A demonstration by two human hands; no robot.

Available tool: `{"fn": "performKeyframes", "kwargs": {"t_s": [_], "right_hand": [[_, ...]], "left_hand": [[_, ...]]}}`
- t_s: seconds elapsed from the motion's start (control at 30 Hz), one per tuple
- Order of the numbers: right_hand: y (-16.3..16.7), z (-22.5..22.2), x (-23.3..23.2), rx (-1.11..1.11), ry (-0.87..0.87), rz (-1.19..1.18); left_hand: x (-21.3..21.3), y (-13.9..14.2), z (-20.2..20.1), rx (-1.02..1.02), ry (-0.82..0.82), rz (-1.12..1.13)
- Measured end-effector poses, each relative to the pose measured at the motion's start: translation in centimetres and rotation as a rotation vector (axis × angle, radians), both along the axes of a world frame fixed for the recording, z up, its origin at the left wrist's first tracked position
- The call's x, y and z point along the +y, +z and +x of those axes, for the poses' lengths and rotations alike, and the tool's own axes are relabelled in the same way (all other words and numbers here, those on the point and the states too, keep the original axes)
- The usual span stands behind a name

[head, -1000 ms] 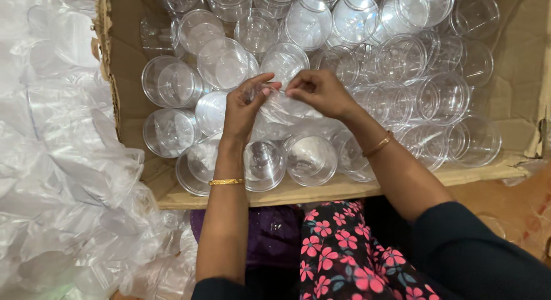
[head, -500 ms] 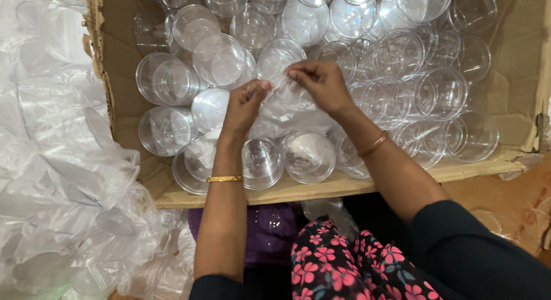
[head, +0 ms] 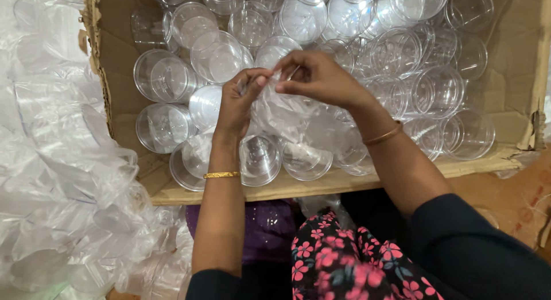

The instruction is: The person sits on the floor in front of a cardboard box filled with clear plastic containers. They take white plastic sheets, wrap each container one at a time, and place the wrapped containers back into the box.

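**Hands and Thin Plastic Bag Above the Carton of Clear Cups**

Above the middle of the open cardboard carton [head: 519, 142], both hands meet over a thin clear plastic bag [head: 287, 113].

1. Left hand [head: 240, 102]: raised from the lower edge of the view, fingers bent, thumb and fingertips pinching the upper edge of the bag. A gold bangle [head: 221, 175] sits on this wrist.
2. Right hand [head: 318, 79]: enters from the right, fingers curled, thumb and forefinger pinching the same upper edge just beside the left hand's grip. A thin bangle [head: 383, 134] sits on this wrist.
3. Bag position: it hangs crumpled from the two grips, between the wrists, and drapes down over the cups near the front wall of the carton. What it contains cannot be determined.

Surroundings:
- The carton is filled with clear plastic cups [head: 163, 79], most lying on their sides with open mouths facing up or forward, touching one another.
- A heap of loose clear plastic bags [head: 57, 179] lies left of the carton, against its side wall.
- Below the carton's front wall, dark sleeves and a garment with pink flowers [head: 350, 260] are visible.
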State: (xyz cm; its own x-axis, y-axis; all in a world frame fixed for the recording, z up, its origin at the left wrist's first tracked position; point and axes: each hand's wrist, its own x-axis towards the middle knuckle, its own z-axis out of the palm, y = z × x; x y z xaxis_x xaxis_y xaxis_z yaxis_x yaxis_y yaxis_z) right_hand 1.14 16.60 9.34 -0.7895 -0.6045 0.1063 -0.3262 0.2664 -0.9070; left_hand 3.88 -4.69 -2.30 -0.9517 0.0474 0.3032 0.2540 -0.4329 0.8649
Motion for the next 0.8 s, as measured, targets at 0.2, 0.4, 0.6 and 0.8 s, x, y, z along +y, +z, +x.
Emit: {"fn": "performKeyframes", "kwargs": {"t_s": [0.2,0.4,0.6,0.8], "right_hand": [[-2.2,-0.1,-0.4,-0.084,-0.136,-0.191],[-3.5,-0.6,-0.7,0.004,-0.086,-0.056],[-4.5,-0.6,-1.0,-0.025,-0.205,-0.230],[-5.9,-1.6,-0.8,-0.021,-0.254,-0.262]], "left_hand": [[-0.1,0.7,0.2,-0.060,0.073,0.019],[0.4,0.7,0.1,-0.066,0.072,-0.011],[0.4,0.8,0.1,-0.029,0.122,-0.065],[0.7,0.4,0.0,-0.145,-0.020,0.024]]}}
